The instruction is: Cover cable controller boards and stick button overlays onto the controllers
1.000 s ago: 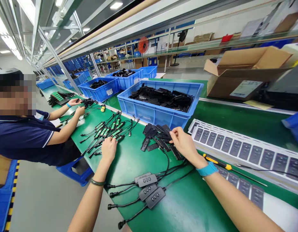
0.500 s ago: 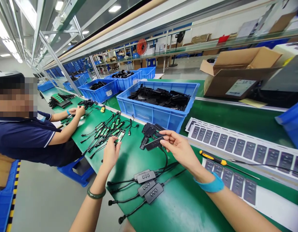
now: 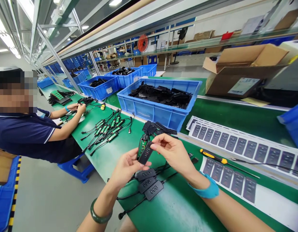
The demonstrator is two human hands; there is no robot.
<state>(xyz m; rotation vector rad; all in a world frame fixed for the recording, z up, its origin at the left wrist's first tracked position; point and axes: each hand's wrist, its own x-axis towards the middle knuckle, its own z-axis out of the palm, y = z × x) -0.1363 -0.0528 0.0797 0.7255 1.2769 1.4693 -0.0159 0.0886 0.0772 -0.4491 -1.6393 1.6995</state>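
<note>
Above the green bench mat [image 3: 173, 209], my left hand [image 3: 126, 167] holds a small green circuit board [image 3: 141, 147] with a black cable. My right hand [image 3: 170, 151] pinches a black plastic casing [image 3: 145, 153] and presses it against the board's face. Below both hands lie several assembled black button units [image 3: 149, 185] with cables. A loose pile of black casings [image 3: 155, 127] sits just beyond my right fingers. Farther left lies a row of wired green boards [image 3: 107, 130].
A blue bin of black casings [image 3: 153, 111] stands behind the mat, with more blue bins [image 3: 98, 87] beyond. To the right lie printed label sheets [image 3: 243, 145] and a yellow-handled screwdriver [image 3: 213, 156]. A co-worker [image 3: 30, 132] sits at the left, handling cables.
Both hands have lifted and come together over the mat. The board from my left hand and the casing from my right now meet, and the casing pile is slightly disturbed.
</note>
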